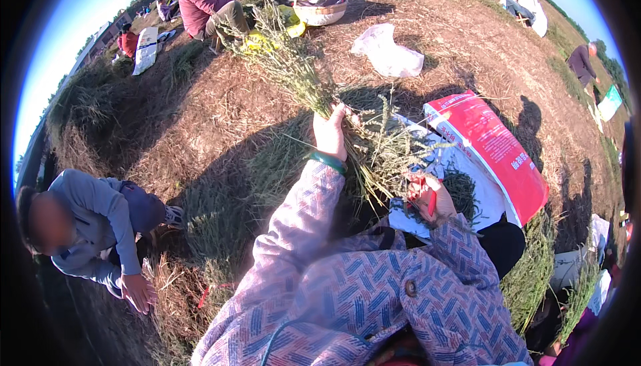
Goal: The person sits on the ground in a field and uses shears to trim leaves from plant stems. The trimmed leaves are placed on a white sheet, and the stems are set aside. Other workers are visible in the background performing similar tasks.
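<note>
Bundle [300, 79] of dry, seed-tipped green stalks

Ahead of the left hand [329, 132] the dry straw ground [220, 112] lies open — only the long green plant bundle [294, 72] crosses it. To the right, the flat red-and-white woven sack [494, 152] blocks the way; a crouching person in grey [93, 226] closes the left side.

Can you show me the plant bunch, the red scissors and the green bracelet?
plant bunch [294, 72], head view, on its stalks.
red scissors [422, 192], head view, on the handle.
green bracelet [327, 160], head view, on the band.
</note>
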Motion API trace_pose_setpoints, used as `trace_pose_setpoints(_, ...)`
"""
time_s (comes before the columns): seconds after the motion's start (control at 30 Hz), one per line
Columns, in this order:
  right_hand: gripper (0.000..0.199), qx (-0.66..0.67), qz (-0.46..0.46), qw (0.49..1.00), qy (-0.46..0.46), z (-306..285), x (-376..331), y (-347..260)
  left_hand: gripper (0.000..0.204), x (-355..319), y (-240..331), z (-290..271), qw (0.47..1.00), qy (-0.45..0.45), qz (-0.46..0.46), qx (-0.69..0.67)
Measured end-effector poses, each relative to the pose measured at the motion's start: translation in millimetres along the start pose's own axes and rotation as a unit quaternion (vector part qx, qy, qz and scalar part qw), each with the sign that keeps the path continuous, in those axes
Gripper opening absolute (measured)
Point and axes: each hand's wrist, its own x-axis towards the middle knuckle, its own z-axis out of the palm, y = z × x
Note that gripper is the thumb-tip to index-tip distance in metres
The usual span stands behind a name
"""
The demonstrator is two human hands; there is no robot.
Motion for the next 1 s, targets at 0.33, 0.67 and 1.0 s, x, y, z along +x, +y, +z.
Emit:
trace_pose_setpoints(0.33, 0.021, -0.252, -0.134, 0.957, 0.045, 49.1, 31.0, -13.6, 0.015, -3.6, -23.7, 20.9, 0.997, -0.069, 0.036, -0.027)
trace_pose_setpoints(0.67, 0.024, -0.285, -0.083, 0.951, 0.083, 50.9, 40.7, -5.7, 0.023, -25.1, -10.2, 41.1, 0.996, -0.079, 0.015, -0.032)
trace_pose_setpoints(1.0, 0.018, -0.243, -0.150, 0.933, 0.220, -0.3, 39.0, -34.9, 0.003, 26.7, 57.6, -1.7, 0.994, -0.082, 0.063, -0.044)
